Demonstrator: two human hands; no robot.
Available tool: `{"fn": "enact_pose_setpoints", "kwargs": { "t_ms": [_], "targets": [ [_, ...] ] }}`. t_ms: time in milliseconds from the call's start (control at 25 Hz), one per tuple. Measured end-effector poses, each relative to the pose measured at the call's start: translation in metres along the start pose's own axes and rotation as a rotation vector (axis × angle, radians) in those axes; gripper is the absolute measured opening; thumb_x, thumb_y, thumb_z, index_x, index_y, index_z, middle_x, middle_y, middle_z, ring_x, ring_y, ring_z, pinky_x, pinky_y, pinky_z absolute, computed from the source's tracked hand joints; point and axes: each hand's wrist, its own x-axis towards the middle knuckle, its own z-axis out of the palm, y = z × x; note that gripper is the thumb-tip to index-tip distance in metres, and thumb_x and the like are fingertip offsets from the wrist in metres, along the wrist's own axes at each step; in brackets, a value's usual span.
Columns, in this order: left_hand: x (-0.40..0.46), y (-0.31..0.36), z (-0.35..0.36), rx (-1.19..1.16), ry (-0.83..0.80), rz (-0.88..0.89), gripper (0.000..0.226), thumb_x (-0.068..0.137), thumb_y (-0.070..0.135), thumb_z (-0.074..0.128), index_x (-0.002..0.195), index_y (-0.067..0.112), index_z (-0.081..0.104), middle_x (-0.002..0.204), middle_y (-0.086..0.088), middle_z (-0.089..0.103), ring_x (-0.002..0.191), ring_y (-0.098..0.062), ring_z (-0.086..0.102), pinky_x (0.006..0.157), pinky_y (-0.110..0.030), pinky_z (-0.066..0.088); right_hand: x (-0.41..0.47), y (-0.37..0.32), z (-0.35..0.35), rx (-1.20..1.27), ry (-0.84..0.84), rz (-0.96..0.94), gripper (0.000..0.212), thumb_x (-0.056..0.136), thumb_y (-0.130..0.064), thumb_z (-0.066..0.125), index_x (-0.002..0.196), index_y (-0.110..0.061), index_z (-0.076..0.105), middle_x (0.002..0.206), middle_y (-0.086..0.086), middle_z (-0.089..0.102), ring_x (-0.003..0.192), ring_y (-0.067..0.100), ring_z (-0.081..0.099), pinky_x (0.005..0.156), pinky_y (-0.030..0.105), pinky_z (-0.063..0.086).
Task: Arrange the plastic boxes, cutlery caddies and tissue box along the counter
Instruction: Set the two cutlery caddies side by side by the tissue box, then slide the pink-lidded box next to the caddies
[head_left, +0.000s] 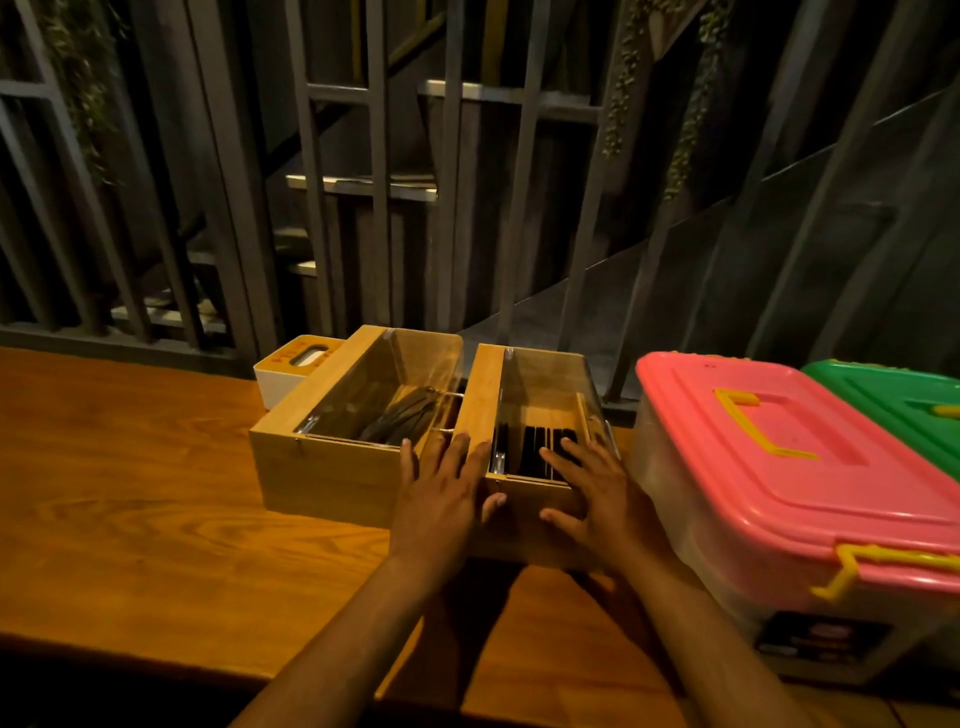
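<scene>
2 wooden cutlery caddies sit side by side on the desk (130, 467), long axes running from the near edge toward the railing (363, 208), clear lids on top. Right caddy (540, 410): both hands on its near end. Left hand (441, 499) flat, fingers (457, 452) spread over the near-left corner, thumb on the front face. Right hand (597, 499) flat, fingers spread on the lid, thumb on the front face. Left caddy (332, 426) touches or nearly touches the right one, just left of the left fingers. Tissue box (291, 374) beyond its far-left corner. Pink-lidded plastic box (779, 467) just right of the right fingers; green-lidded box (893, 400) beyond it.
</scene>
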Motion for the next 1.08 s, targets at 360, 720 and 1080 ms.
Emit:
{"fn": "enact_pose_setpoints", "kwargs": {
  "t_ms": [360,720,1080],
  "targets": [
    [0.02,-0.007,0.013,0.012,0.017,0.025,0.073,0.09,0.067,0.012,0.149,0.028,0.027,0.156,-0.007,0.033,0.143,-0.031,0.029,0.117,-0.057,0.008,0.015,0.003,-0.003,-0.078,-0.048,0.031,0.075,0.08,-0.051,0.066,0.142,-0.048,0.024,0.157,-0.008,0.026,0.147,0.023,0.014,0.115,0.043,0.016],
    [0.016,0.008,-0.024,-0.003,-0.139,-0.033,0.063,0.096,0.055,0.036,0.151,0.03,0.018,0.161,-0.013,0.017,0.148,-0.037,0.01,0.116,-0.06,0.006,0.005,-0.044,-0.031,-0.221,-0.205,0.173,0.073,0.087,-0.04,0.06,0.148,-0.037,0.021,0.161,0.002,0.017,0.147,0.03,0.009,0.116,0.055,0.017],
    [-0.032,0.126,-0.106,-0.486,0.096,0.16,0.043,0.094,0.042,0.05,0.136,0.032,0.05,0.137,0.002,0.056,0.127,-0.019,0.046,0.104,-0.038,0.038,-0.093,-0.012,-0.188,0.09,0.343,0.048,0.039,0.079,-0.028,0.068,0.117,-0.028,0.065,0.126,-0.002,0.063,0.116,0.018,0.056,0.1,0.033,0.042]
  ]
}}
